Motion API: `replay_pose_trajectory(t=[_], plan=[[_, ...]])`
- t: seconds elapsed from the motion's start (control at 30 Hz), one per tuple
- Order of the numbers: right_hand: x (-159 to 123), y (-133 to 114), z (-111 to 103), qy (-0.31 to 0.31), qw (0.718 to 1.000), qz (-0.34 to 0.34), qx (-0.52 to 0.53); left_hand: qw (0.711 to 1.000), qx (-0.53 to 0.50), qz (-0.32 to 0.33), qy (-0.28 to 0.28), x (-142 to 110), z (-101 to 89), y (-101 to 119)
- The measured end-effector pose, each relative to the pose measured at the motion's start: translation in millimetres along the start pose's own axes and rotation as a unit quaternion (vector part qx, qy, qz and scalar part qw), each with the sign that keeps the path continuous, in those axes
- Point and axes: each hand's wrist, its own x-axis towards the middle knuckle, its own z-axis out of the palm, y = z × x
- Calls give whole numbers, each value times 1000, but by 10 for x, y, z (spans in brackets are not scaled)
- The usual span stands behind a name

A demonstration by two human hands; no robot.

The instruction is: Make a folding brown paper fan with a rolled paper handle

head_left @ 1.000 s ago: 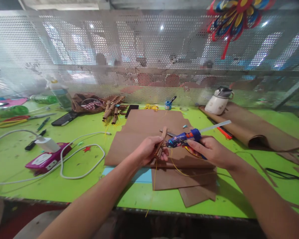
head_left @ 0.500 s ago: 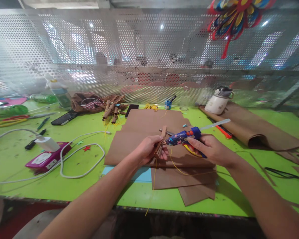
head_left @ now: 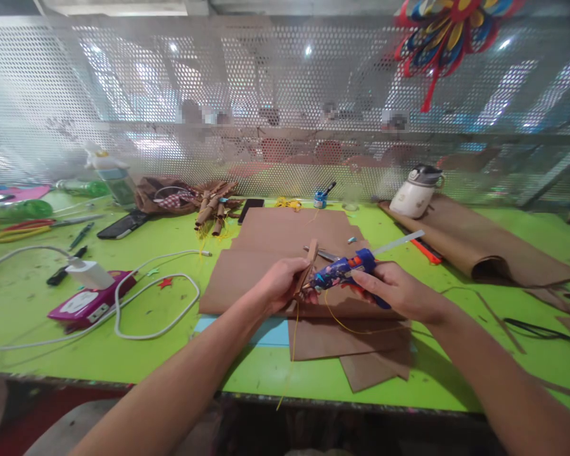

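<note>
My left hand [head_left: 289, 283] is closed around a narrow folded strip of brown paper [head_left: 312, 253], which sticks up past the fingers. A yellow string [head_left: 293, 342] hangs below that hand toward the table edge. In my right hand [head_left: 394, 288] is a dark blue glue gun [head_left: 344, 268], pointing left, with a clear glue stick [head_left: 401, 241] poking out of its back. The nozzle meets the lower part of the strip; its very tip is hidden by the fingers. Scissors [head_left: 325, 254] lie behind, partly covered, on large brown paper sheets [head_left: 285, 231].
At left sit a purple power strip [head_left: 92, 303] with a white cable [head_left: 156, 339] and a phone [head_left: 123, 225]. Rolled brown paper pieces [head_left: 211, 209] lie at the back. A white bottle [head_left: 413, 193] stands right, by a big paper roll [head_left: 494, 240]. A perforated screen [head_left: 285, 82] rises behind.
The glue gun has shifted left and down, its nozzle sliding from the middle of the strip toward its lower end. My left hand keeps its hold nearly unmoved.
</note>
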Motion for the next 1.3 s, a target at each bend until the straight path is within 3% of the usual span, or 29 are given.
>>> replay_pose_trajectory(t=[0.47,1.1,1.3], plan=[[76,95,-10,60,997,18,34,999,-15,-13,-27,-21,1,17],[1,9,44,-27,995,32,88,1000,-28,-1,11,21,-23,-6],[36,61,-38,38,992,53,105,999,-27,-25,-15,-4,-5,17]])
